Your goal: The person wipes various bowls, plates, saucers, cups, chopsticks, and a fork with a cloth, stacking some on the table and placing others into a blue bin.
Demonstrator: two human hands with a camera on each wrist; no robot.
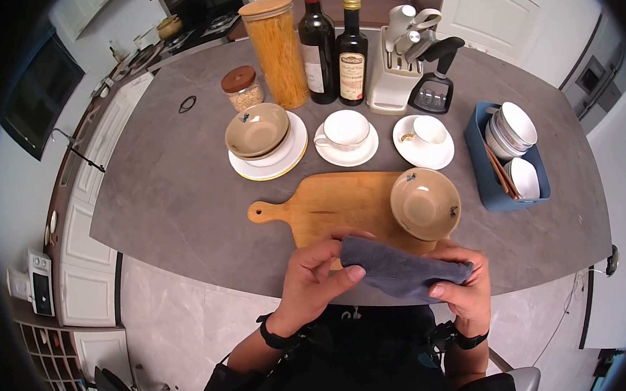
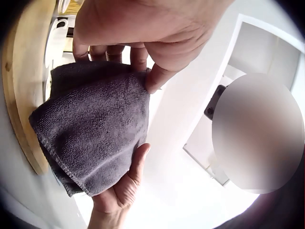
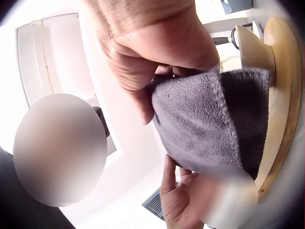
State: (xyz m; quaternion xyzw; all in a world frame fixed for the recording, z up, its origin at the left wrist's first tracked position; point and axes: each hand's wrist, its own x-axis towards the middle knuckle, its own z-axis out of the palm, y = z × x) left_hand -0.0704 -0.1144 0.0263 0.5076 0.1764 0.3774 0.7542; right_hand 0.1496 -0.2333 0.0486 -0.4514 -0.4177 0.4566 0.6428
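Head view: the grey cloth [image 1: 402, 269] lies with its long axis left to right at the near edge of the counter [image 1: 176, 209]. The left hand [image 1: 314, 276] pinches one end in its grip, the right hand [image 1: 468, 287] the other — neither is nearer. Beyond, a beige bowl [image 1: 425, 202] sits on the cutting board [image 1: 341, 201] — closer to the right hand.

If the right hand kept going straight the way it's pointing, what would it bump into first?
Past the grey cloth it holds, the right hand would probably meet the tan bowl first, though it might pass above; its height is unclear.
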